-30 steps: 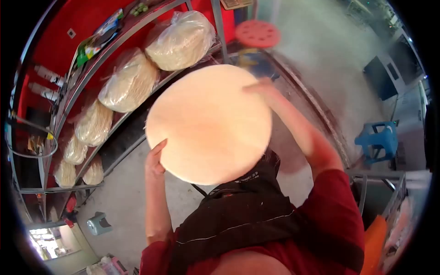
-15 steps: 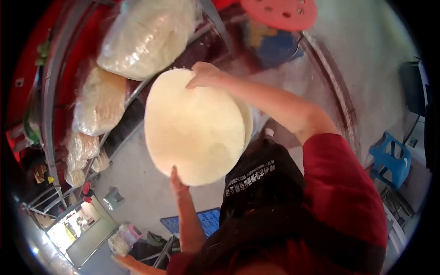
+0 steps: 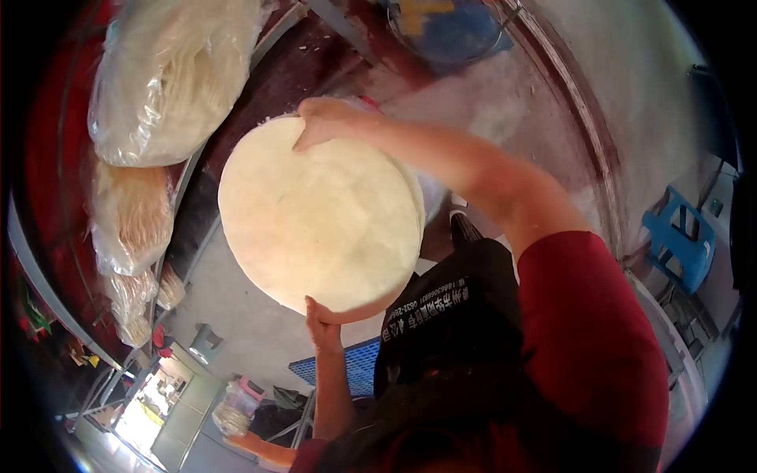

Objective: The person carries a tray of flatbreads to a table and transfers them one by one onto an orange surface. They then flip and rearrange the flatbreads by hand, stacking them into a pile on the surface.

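Observation:
A stack of large, round, pale flat sheets (image 3: 319, 217) hangs between my two hands, tilted towards the camera. My right hand (image 3: 327, 124) grips its upper edge, thumb on the face and the other fingers mostly hidden behind. At the lower edge, my left hand (image 3: 322, 325) clasps the rim with its thumb at the front. Some sheet edges show along the right side of the stack.
Wrapped pale bundles (image 3: 177, 79) line a metal rack at the left. Another arm (image 3: 264, 449) shows at bottom left by a plastic bag (image 3: 231, 418). A blue crate (image 3: 359, 366), blue stool (image 3: 682, 236) and dark apron (image 3: 457, 315) are also visible.
The stack and both hands have shifted slightly left in view. The wrapped bundles appear farther left and lower, and the red perforated object at the top has left the frame.

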`<control>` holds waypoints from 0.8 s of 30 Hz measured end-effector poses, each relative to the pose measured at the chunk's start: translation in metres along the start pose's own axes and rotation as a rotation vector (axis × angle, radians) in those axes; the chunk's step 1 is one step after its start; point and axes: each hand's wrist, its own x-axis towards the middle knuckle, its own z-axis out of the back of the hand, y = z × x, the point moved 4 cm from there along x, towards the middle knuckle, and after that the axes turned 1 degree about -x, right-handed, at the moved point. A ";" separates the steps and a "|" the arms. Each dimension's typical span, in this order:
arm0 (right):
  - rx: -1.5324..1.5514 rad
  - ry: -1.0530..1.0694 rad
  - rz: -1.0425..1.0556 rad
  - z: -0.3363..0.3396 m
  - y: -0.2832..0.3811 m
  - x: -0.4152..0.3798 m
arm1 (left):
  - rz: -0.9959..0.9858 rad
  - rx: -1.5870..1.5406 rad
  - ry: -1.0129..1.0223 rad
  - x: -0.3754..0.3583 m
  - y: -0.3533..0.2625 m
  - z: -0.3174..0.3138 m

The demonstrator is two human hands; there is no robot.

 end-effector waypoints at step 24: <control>1.022 -0.321 -0.297 -0.098 -0.097 -0.131 | -0.081 0.391 -0.027 0.129 -0.119 0.041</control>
